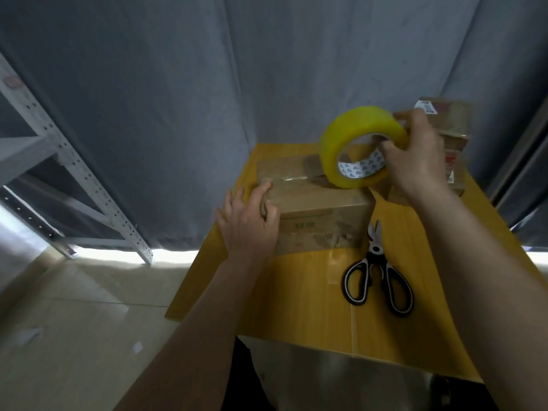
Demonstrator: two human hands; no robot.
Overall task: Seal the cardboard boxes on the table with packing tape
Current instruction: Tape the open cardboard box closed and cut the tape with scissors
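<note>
A brown cardboard box [320,203] lies on the yellow table [296,292], its top flaps closed, with a strip of clear tape running along the seam from its left end. My left hand [247,221] presses flat on the box's left end, fingers over the tape's start. My right hand [415,158] grips a yellow roll of packing tape [355,143], held upright just above the right part of the box top. Further cardboard boxes [444,134] are stacked at the far right behind my right hand.
Black-and-white scissors [378,277] lie shut on the table to the right of the box, blades pointing away from me. A grey curtain hangs behind the table. A metal shelf frame [74,173] stands at the left over a tiled floor.
</note>
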